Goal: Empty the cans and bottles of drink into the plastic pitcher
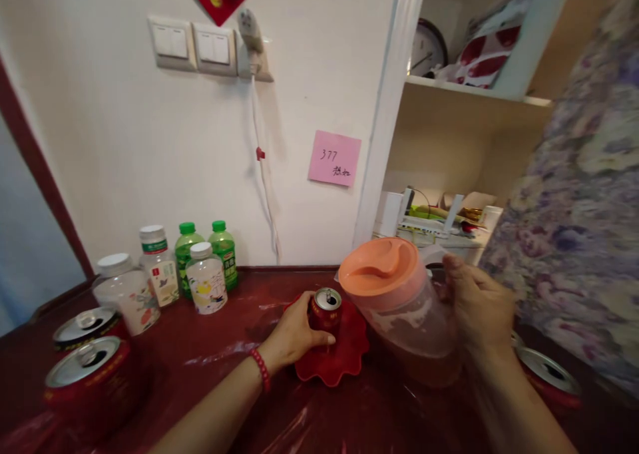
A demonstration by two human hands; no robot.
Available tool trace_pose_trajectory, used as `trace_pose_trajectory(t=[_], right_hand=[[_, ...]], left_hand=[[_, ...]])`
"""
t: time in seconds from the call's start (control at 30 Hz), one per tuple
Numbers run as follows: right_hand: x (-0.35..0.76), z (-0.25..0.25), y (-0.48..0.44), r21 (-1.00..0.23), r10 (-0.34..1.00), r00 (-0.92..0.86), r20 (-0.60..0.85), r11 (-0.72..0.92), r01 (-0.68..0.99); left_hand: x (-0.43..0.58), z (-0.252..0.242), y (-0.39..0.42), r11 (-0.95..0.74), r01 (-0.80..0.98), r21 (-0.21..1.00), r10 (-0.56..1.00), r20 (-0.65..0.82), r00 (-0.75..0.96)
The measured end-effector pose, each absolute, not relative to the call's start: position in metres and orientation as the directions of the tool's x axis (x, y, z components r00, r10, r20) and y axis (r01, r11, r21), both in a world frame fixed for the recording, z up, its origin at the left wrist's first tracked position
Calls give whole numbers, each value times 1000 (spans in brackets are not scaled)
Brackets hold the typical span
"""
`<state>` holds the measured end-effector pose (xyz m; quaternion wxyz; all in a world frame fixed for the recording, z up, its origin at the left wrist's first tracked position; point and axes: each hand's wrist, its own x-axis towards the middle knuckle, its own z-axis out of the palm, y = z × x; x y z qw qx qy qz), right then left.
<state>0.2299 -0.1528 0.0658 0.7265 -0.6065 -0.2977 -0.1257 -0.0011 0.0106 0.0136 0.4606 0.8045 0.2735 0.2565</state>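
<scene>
My left hand, with a red bead bracelet at the wrist, is wrapped round a red drink can. That can stands upright in a red dish with a wavy rim, its top opening showing. On the right, my right hand grips the handle of a clear plastic pitcher with an orange lid. The pitcher tilts toward the can and holds some liquid low in its body. Its lid edge is close to the can; I cannot tell whether any liquid is flowing.
Opened red cans stand at the front left, and another can is beside my right forearm. Several bottles and jars are by the wall. A shelf unit and a floral curtain border the table on the right.
</scene>
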Motion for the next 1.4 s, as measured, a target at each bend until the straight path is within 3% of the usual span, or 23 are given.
trace_pose_trajectory(t=[0.23,0.97,1.17,1.4], right_hand=[[234,61,-142,-824,137,863,486,400,401],[255,2,-106,-811,-44,931,362,477,337],[269,-12,-102,-801,-148,915,376,444,401],[276,-21,-103,-775,-232,844,485,333,537]], left_hand=[[1,17,12,-449,234,862,674,154,723],[0,49,5,-385,159,909,601,117,790],[7,51,-14,-350,86,933,570,139,810],[9,47,-1,-421,108,901,532,149,834]])
